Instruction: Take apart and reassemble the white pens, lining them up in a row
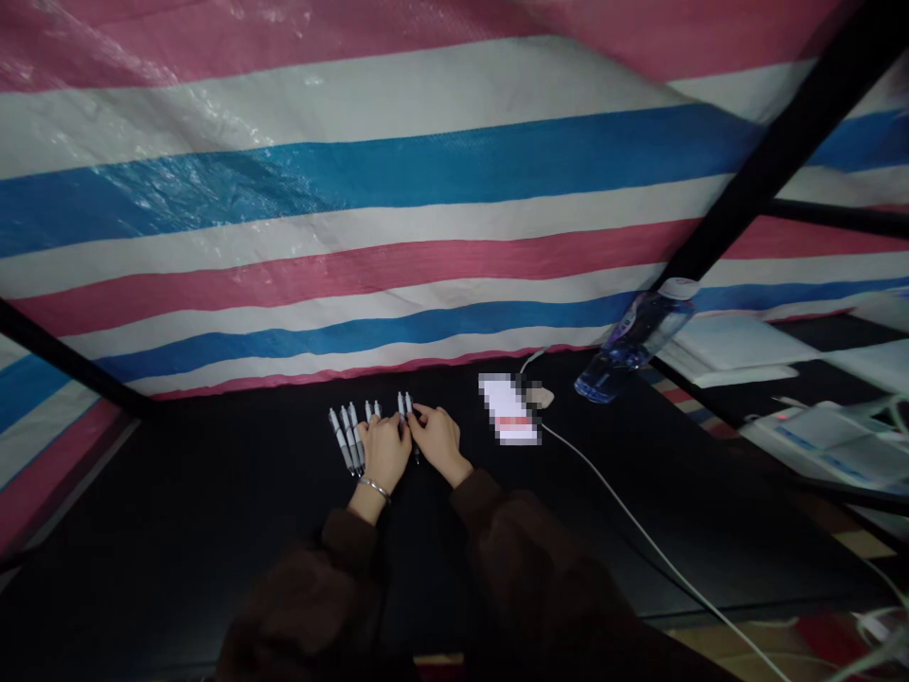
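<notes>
brown sleeves (540, 559) fill the bottom of my remote view, nearest of all, and out of them come both hands, fingers bent low over the black tabletop (213, 521). here's the left hand (383, 447), bracelet (373, 488) at its wrist, curled loosely; i can't tell if it has hold of anything. the right hand (436, 438) is partly closed, fingertips at a pair of pens (402, 403) between the hands; whether it's pinching one, i can't say. two more pens (373, 409) poke out beyond the left hand's knuckles, and three pens (346, 438) lie side by side just left of it. right of the right hand: a pixelated bright rectangle (507, 412), then, farther off, a clear bottle (632, 346).
</notes>
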`<state>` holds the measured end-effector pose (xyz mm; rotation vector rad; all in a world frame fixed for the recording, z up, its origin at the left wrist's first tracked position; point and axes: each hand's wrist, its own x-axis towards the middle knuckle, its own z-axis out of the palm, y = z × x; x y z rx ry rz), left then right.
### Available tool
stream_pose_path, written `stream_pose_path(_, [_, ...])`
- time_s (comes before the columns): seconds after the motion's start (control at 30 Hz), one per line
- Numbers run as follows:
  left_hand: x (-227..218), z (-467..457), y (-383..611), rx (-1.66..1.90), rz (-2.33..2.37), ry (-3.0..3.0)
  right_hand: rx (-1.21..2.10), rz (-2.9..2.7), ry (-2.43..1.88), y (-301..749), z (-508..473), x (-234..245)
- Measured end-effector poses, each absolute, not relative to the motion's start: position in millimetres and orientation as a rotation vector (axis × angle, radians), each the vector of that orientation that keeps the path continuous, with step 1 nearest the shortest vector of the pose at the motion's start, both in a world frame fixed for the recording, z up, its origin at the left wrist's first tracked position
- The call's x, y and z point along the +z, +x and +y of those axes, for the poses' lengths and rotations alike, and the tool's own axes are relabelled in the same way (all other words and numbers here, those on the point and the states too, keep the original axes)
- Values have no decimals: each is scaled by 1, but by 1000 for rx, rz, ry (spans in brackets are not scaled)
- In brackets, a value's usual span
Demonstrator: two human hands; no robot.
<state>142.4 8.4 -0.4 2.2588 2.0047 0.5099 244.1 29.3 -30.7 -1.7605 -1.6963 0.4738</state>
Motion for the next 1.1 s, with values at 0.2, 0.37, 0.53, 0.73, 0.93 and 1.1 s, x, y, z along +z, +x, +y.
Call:
stream_pose_path(0.2, [1,8,143,513,2001,2263,461,-1711,-1762,244,29,-31])
stream_pose_path(0.37, [0,9,143,500,1994,2286,470,-1708,-1773,244,29,-32])
stream_pose_path(0.53, [0,8,144,504,1981,2316,469,-1724,-1779,244,28,-29])
stream_pose_path(0.73, [0,10,140,579,2025,2269,487,-1668,-1745,245,28,-28])
stream_pose_path(0.93, [1,15,125,558,2323,2184,589,-1363,-1550,248,31,-33])
stream_pose_path(1.1, [-2,14,124,469,2381,2210,596,-1233,-1434,248,35,-39])
